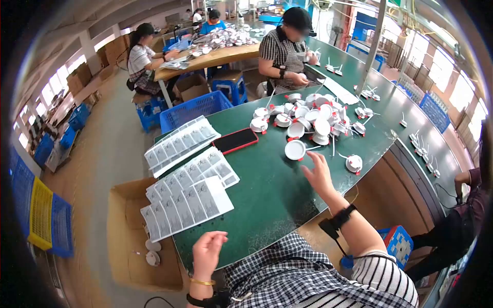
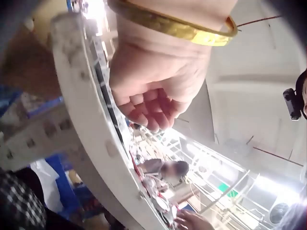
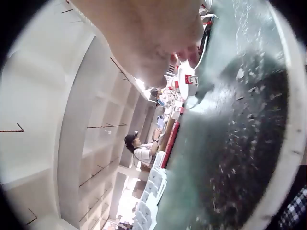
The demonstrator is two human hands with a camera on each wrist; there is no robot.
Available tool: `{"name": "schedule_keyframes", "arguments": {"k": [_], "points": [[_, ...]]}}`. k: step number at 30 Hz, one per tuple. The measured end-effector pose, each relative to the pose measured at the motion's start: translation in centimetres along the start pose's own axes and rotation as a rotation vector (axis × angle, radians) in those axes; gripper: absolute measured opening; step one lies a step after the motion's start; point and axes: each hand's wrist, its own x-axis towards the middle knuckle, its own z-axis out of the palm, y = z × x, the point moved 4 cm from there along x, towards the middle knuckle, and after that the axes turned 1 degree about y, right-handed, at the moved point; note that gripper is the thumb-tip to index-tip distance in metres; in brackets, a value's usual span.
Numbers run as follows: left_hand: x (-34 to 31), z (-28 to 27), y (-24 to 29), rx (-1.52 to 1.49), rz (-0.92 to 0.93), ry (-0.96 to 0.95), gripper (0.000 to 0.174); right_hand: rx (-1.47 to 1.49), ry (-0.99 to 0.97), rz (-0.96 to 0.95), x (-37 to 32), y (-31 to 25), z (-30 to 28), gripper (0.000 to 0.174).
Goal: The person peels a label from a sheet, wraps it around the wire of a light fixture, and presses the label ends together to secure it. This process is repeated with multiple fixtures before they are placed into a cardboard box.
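Note:
My right hand (image 1: 320,177) reaches over the green table (image 1: 267,200), fingers spread, holding nothing. Just beyond its fingertips lies a round white downlight (image 1: 295,150) with a red clip and a white cable; in the right wrist view that downlight (image 3: 187,81) overlaps the fingers. Another downlight (image 1: 354,164) lies to the right of the hand. My left hand (image 1: 208,250) is by the table's near left edge, with loosely bent fingers. No object shows in this hand (image 2: 158,91) in the left wrist view. Nearest to it are printed sheets (image 1: 192,205) in overlapping stacks.
A heap of downlights (image 1: 313,115) lies at mid-table. A phone in a red case (image 1: 235,140) lies beside the sheets. Left of the table stands a cardboard box (image 1: 120,231) with several downlights inside. A blue crate (image 1: 195,110) stands beyond. A person (image 1: 287,51) works across the table.

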Motion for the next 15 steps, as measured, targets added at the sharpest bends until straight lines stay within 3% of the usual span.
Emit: {"name": "schedule_keyframes", "arguments": {"k": [2,3,6,7,10,12,13,15], "points": [[0.9,2.1,1.2,0.110,0.061,-0.097,0.017,-0.507,0.173,-0.334,2.7,-0.8,1.0,0.065],[1.4,2.6,1.6,0.173,0.080,-0.140,0.017,-0.492,0.182,-0.349,3.5,-0.8,1.6,0.065],[1.6,3.3,1.6,0.066,0.012,-0.148,0.017,-0.697,0.100,-0.202,6.1,0.3,4.6,0.092],[1.5,3.3,1.2,0.023,-0.021,-0.140,0.017,-0.630,0.004,-0.157,6.4,1.0,5.2,0.088],[1.0,3.6,0.9,-0.026,-0.093,-0.111,0.020,-0.563,-0.008,-0.114,4.5,0.1,4.7,0.084],[0.7,4.3,-0.4,-0.247,-0.212,-0.185,0.027,-0.163,0.024,-0.300,1.9,-1.8,2.9,0.081],[0.6,4.9,-0.2,-0.251,-0.208,-0.170,0.027,0.049,-0.034,-0.219,0.4,-2.9,2.1,0.082],[0.5,7.2,0.6,-0.370,-0.247,-0.306,0.040,1.002,-0.252,0.171,-3.5,-5.2,2.4,0.082]]}}
